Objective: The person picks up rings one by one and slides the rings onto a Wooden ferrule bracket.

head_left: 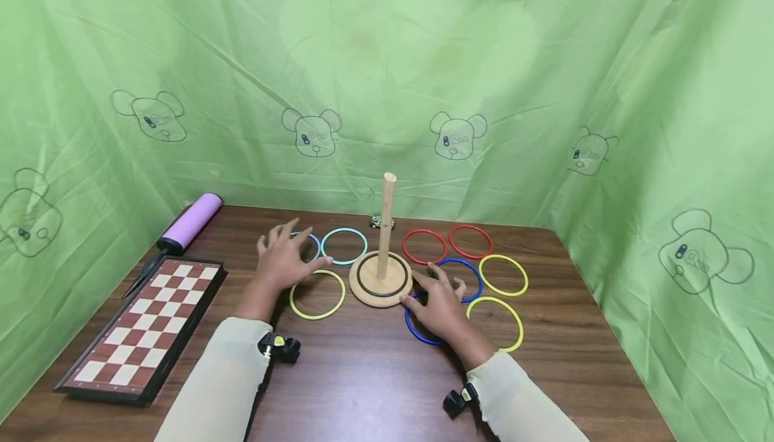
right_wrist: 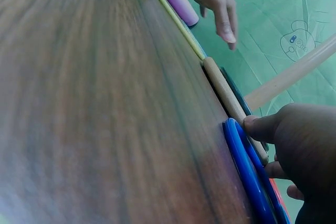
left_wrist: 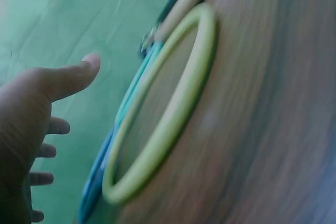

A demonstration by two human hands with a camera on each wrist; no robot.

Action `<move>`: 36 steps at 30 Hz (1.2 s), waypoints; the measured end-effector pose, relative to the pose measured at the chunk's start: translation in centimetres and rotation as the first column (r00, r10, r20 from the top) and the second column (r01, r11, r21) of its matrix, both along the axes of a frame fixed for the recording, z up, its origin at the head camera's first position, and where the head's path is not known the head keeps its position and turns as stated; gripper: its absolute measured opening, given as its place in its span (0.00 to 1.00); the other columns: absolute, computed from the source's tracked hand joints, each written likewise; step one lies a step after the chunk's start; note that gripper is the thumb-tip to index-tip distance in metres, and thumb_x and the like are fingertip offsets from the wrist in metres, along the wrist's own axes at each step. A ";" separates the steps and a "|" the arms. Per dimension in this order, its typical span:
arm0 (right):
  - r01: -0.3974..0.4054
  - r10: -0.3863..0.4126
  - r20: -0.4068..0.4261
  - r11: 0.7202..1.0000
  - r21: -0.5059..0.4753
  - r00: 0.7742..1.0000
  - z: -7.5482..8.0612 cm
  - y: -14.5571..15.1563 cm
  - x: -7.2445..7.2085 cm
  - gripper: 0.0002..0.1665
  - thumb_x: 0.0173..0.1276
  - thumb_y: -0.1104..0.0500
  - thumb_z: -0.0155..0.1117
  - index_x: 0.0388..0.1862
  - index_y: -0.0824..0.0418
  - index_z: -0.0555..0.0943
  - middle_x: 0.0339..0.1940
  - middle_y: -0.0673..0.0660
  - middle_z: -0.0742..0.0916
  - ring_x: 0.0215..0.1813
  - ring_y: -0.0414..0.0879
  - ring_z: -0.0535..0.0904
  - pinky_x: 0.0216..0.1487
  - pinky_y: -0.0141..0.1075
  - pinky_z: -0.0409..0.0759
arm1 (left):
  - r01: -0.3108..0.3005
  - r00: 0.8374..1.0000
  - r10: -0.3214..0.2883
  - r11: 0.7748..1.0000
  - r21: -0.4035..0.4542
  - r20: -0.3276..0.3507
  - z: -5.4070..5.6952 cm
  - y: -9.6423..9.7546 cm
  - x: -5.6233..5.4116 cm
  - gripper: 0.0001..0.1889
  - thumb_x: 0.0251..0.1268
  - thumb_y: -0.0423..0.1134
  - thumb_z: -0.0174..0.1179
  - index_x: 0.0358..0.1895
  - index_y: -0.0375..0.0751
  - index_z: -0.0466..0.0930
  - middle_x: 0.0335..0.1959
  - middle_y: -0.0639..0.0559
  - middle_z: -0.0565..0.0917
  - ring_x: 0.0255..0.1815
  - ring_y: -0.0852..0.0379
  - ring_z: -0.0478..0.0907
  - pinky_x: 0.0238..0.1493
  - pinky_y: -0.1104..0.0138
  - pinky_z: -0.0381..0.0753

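Observation:
A wooden base [head_left: 363, 294] with an upright post [head_left: 385, 234] stands mid-table, a dark ring [head_left: 361, 282] lying around the post's foot. My right hand [head_left: 438, 304] is at the base's right edge, thumb and index fingertips appearing to touch it, above two blue rings [head_left: 478, 281]. In the right wrist view the thumb [right_wrist: 260, 128] meets the base [right_wrist: 226, 90] rim beside a blue ring [right_wrist: 247, 171]. My left hand [head_left: 284, 260], fingers spread, hovers empty near light blue rings [head_left: 345, 229] and a yellow ring [head_left: 317, 318]; the left wrist view shows the hand [left_wrist: 26, 114] apart from the yellow ring [left_wrist: 168, 124].
Red rings [head_left: 425, 230] lie behind the blue ones, with yellow rings [head_left: 503, 256] at right. A toy car [head_left: 376, 222] sits behind the post. At left are a checkered board [head_left: 145, 324] and a purple cylinder with black end [head_left: 193, 220]. Green cloth [head_left: 387, 59] surrounds the table.

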State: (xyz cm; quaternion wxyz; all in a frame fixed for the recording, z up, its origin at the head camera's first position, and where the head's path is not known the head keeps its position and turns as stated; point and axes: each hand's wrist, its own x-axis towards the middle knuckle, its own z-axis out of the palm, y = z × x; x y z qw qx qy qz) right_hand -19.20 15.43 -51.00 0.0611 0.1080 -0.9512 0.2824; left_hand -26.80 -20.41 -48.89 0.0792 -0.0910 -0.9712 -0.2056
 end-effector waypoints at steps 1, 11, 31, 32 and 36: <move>0.002 -0.002 0.002 1.000 0.001 1.000 0.0 0.0 0.0 0.37 0.74 0.43 0.77 0.75 0.57 0.82 0.73 0.58 0.87 0.89 0.63 0.62 0.77 0.77 0.44 | -0.025 1.000 0.025 1.000 -0.002 0.010 -0.2 -0.6 -0.1 0.54 0.63 0.76 0.67 0.84 0.44 0.69 0.88 0.34 0.58 0.85 0.22 0.53 0.76 0.17 0.46; 0.008 -0.008 0.001 1.000 0.013 1.000 0.1 -0.1 0.0 0.37 0.74 0.42 0.76 0.75 0.56 0.82 0.73 0.58 0.87 0.89 0.63 0.62 0.77 0.77 0.45 | -0.093 0.991 0.090 0.995 0.027 0.101 -1.9 -4.3 -0.6 0.57 0.64 0.80 0.62 0.87 0.46 0.63 0.89 0.32 0.55 0.85 0.20 0.50 0.76 0.15 0.43; 0.010 -0.010 0.004 1.000 0.007 1.000 -0.1 0.0 0.1 0.36 0.74 0.43 0.77 0.75 0.56 0.83 0.72 0.57 0.88 0.89 0.63 0.62 0.76 0.77 0.45 | -0.043 0.995 0.038 0.998 0.048 0.091 -3.5 -5.2 -0.5 0.51 0.64 0.74 0.68 0.84 0.47 0.70 0.85 0.34 0.63 0.85 0.22 0.51 0.78 0.20 0.40; 0.011 -0.011 0.005 1.000 0.006 1.000 -0.1 0.0 0.1 0.36 0.74 0.43 0.76 0.75 0.56 0.83 0.71 0.57 0.88 0.89 0.63 0.62 0.77 0.77 0.44 | -0.041 0.995 0.036 0.998 0.053 0.089 -3.5 -5.2 -0.5 0.51 0.64 0.73 0.68 0.83 0.47 0.70 0.85 0.34 0.63 0.85 0.22 0.50 0.78 0.20 0.40; 0.009 -0.009 0.002 1.000 0.006 1.000 -0.2 0.0 0.1 0.36 0.74 0.42 0.76 0.75 0.55 0.83 0.71 0.57 0.88 0.89 0.63 0.62 0.77 0.77 0.44 | -0.039 0.996 0.034 0.997 0.068 0.084 -3.4 -5.2 -0.3 0.50 0.64 0.71 0.70 0.83 0.47 0.71 0.85 0.33 0.64 0.85 0.21 0.50 0.78 0.20 0.39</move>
